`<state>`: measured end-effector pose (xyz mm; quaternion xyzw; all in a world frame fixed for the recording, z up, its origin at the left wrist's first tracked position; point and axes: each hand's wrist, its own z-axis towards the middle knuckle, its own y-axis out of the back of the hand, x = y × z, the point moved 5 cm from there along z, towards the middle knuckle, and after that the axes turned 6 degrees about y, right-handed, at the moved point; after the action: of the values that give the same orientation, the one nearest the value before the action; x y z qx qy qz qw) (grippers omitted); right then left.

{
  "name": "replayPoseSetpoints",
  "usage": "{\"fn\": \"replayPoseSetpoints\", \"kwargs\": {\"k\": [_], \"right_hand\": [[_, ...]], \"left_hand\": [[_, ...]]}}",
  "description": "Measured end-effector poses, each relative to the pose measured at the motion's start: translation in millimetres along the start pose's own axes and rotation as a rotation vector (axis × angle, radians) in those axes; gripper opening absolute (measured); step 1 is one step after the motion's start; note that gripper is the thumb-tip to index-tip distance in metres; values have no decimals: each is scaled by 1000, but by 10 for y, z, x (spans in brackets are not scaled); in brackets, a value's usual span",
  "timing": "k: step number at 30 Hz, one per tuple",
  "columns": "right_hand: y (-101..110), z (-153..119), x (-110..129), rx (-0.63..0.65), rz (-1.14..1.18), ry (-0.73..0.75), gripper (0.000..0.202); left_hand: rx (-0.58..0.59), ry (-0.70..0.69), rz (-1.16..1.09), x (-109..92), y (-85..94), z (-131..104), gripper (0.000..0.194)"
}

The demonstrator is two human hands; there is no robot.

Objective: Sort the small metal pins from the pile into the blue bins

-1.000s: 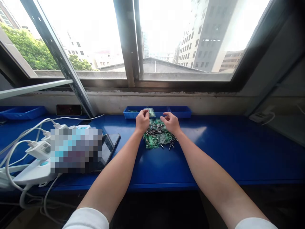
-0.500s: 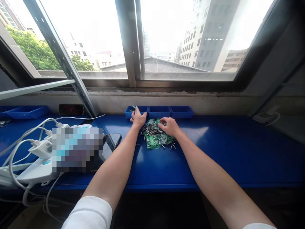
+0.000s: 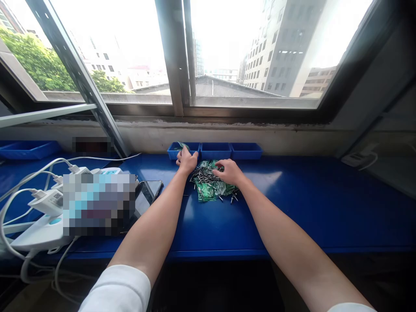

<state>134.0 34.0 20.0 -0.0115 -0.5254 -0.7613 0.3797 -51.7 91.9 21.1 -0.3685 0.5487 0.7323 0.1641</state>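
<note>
At the left blue bin [image 3: 173, 154], my left hand [image 3: 187, 161] is closed on a green packet [image 3: 182, 146], which shows just above the bin's rim. My right hand [image 3: 230, 172] rests at the right side of a pile, its fingers bent and closed together over it. Whatever those fingertips grip is hidden. In the pile, many small metal pins [image 3: 205, 174] that look like rivets lie over and among crinkled green packets [image 3: 207, 192]. A few pins [image 3: 234, 198] lie loose at its near right edge.
Two more blue bins [image 3: 216, 151] adjoin the left one along the wall under the window. A white power strip [image 3: 35, 236] with chargers and cables covers the left of the blue table [image 3: 302, 208]. Beside my left forearm lies a phone [image 3: 150, 193].
The green packet in my left hand now sits lower and flatter at the left bin. My right hand stays over the pile. The whole view has shifted slightly.
</note>
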Motion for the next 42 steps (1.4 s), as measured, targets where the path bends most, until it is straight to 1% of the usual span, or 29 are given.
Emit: {"fn": "replayPoseSetpoints", "kwargs": {"k": [5, 8, 10, 13, 15, 18, 20, 23, 25, 27, 30, 34, 36, 38, 42], "right_hand": [[7, -5, 4, 10, 4, -9, 39], [9, -4, 5, 16, -2, -13, 39], [8, -2, 6, 24, -15, -16, 40], [5, -1, 17, 45, -72, -19, 43], [-3, -2, 29, 70, -123, -23, 46], [-30, -9, 47, 129, -164, -28, 50], [-47, -16, 54, 166, -172, -34, 50], [-55, -25, 63, 189, -178, -35, 48], [-54, -29, 69, 188, -185, -28, 51], [-50, -31, 70, 176, -203, -30, 59], [-51, -29, 70, 166, -234, -40, 67], [-87, -29, 82, 238, -238, -24, 58], [-89, -31, 81, 254, -232, -24, 55], [-74, -33, 74, 234, -216, -33, 58], [-21, -33, 51, 143, -174, -48, 66]], "left_hand": [[4, -11, 49, -17, 11, -9, 68], [7, 26, 74, 8, 10, -13, 71], [-17, 39, 69, 22, 26, -18, 70], [-73, 22, 73, 22, 60, -27, 62], [-69, -2, 89, 10, 62, -29, 59], [-52, -38, 105, -17, 63, -38, 58], [-58, -71, 105, -44, 74, -60, 58], [-52, -134, 104, -96, 80, -136, 56], [-51, -179, 125, -140, 80, -214, 52], [-45, -247, 164, -200, 73, -304, 45], [37, -390, 230, -299, 19, -428, 35], [161, -560, 279, -358, -85, -510, 36], [200, -594, 291, -334, -136, -501, 38], [214, -595, 293, -290, -168, -472, 39], [181, -565, 218, -223, -152, -409, 40]]}}
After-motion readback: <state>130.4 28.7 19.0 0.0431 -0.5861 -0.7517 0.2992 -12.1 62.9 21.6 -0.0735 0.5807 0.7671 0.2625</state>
